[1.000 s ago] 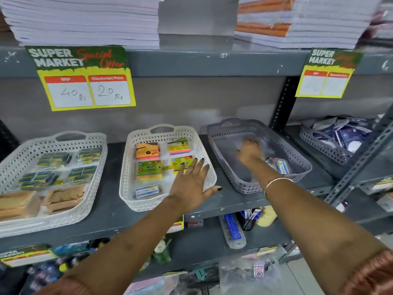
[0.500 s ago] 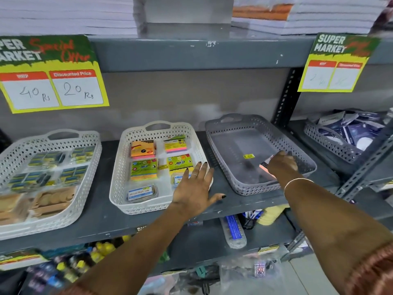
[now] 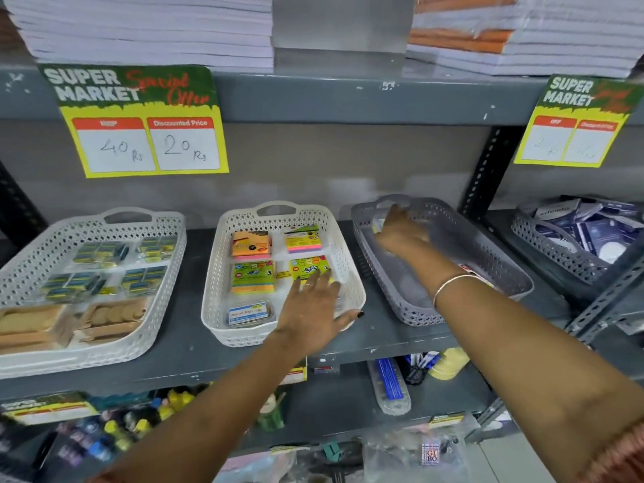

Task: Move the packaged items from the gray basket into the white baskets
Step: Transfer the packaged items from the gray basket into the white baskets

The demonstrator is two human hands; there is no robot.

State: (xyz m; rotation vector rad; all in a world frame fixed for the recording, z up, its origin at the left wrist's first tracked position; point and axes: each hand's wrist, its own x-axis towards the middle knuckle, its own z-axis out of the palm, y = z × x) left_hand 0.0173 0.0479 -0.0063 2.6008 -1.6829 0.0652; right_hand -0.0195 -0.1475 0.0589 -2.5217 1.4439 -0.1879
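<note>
The gray basket [image 3: 414, 313] stands on the shelf right of centre. My right hand [image 3: 400, 233] reaches into its back left corner, blurred, over a pale clear packet [image 3: 378, 223]; whether it grips anything is unclear. A small red-and-white packet [image 3: 467, 268] shows beside my forearm. The middle white basket [image 3: 217, 301] holds sticky-note packs [image 3: 251, 277] and a clear box [image 3: 249, 313]. My left hand [image 3: 313, 306] lies flat, fingers spread, over its front right corner, holding nothing. The left white basket [image 3: 129, 215] holds small packs and wooden pieces.
Another gray basket [image 3: 543, 247] full of dark packets stands on the neighbouring shelf at right, behind a perforated upright [image 3: 486, 176]. Price signs [image 3: 146, 123] hang from the shelf above. The lower shelf [image 3: 348, 402] is crowded with stationery.
My right hand has moved from the gray basket's front right side to its back left corner. The left hand has stayed on the middle white basket. The camera view has shifted slightly.
</note>
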